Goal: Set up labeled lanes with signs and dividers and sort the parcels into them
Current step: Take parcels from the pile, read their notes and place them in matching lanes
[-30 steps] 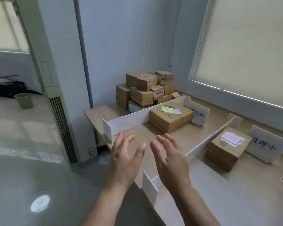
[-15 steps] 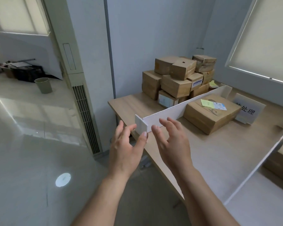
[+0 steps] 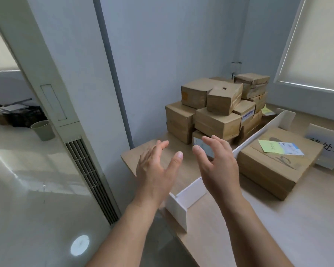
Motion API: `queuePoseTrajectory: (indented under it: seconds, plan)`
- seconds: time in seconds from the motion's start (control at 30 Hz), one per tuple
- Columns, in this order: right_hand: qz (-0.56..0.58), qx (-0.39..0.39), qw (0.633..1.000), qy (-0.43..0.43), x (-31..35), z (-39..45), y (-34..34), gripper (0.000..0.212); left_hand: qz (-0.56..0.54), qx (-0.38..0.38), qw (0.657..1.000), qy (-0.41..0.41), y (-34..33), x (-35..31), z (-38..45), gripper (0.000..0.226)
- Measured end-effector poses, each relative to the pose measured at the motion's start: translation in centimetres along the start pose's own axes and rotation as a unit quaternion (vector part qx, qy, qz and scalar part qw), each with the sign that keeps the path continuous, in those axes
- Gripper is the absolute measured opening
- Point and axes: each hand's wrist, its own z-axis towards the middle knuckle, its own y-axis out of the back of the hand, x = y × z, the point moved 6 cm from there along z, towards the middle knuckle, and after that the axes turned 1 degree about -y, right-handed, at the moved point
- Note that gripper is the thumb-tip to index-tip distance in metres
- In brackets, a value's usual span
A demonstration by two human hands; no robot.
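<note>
A pile of brown cardboard parcels (image 3: 216, 120) stands in the far corner of the wooden table (image 3: 278, 218). A long white divider (image 3: 183, 199) runs from the table's near edge toward the back. Right of it lies a large flat parcel (image 3: 274, 166) with a yellow note and a label on top. A white sign (image 3: 330, 145) with black characters stands at the right edge. My left hand (image 3: 154, 172) and my right hand (image 3: 218, 166) are raised in the air, palms facing each other, fingers spread, holding nothing, short of the pile.
A tall air-conditioner column (image 3: 66, 132) with a vent stands left of the table. A green bin (image 3: 42, 130) and dark clutter sit far left on the glossy floor. A blinded window (image 3: 320, 45) is at the right.
The view has moved closer and turned left toward the pile. Both hands have risen and advanced over the divider's near end. The second lane has left the view.
</note>
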Motion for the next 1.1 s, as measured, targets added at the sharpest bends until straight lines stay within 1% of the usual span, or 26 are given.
queuePoseTrajectory:
  seconds: [0.07,0.2,0.3,0.47,0.63,0.77,0.87,0.93,1.0,1.03,1.1]
  plan:
    - [-0.005,-0.017,1.0,-0.008,-1.0,3.6,-0.5,0.043,-0.006,0.02,1.0,-0.003,-1.8,-0.4,4.0,0.053]
    - [-0.023,-0.051,0.998,-0.026,-3.6,10.0,-1.4,0.045,-0.04,0.066,0.997,-0.024,-5.7,-1.2,10.6,0.064]
    - [-0.045,-0.074,0.995,-0.045,-5.6,13.9,-1.8,0.048,-0.048,0.082,0.995,-0.038,-8.3,-1.0,14.9,0.07]
    - [-0.061,-0.088,0.99,-0.087,-8.0,18.6,-2.5,0.05,-0.054,0.127,0.989,-0.05,-11.7,-0.6,20.6,0.069]
    - [-0.039,-0.085,0.983,-0.159,-9.9,23.8,-2.8,0.058,-0.074,0.195,0.975,-0.07,-16.2,-1.4,27.3,0.067]
    - [-0.029,-0.086,0.975,-0.202,-10.7,27.3,-3.0,0.057,-0.126,0.261,0.956,-0.05,-19.8,-2.7,32.1,0.069]
    - [0.009,-0.09,0.963,-0.254,-11.9,29.0,-3.7,0.06,-0.141,0.295,0.945,-0.016,-22.0,-2.8,34.7,0.07]
    - [0.045,-0.095,0.954,-0.28,-12.6,29.8,-4.3,0.057,-0.15,0.322,0.935,-0.003,-23.1,-2.6,35.6,0.067]
    - [0.079,-0.105,0.946,-0.297,-13.0,30.1,-4.8,0.054,-0.177,0.347,0.921,0.002,-23.7,-2.6,35.8,0.057]
    - [0.093,-0.112,0.942,-0.302,-13.0,30.0,-4.9,0.051,-0.195,0.35,0.916,0.006,-23.6,-2.5,35.8,0.052]
    - [0.112,-0.136,0.937,-0.303,-12.7,29.4,-4.8,0.038,-0.217,0.344,0.913,0.013,-23.0,-2.3,35.8,0.048]
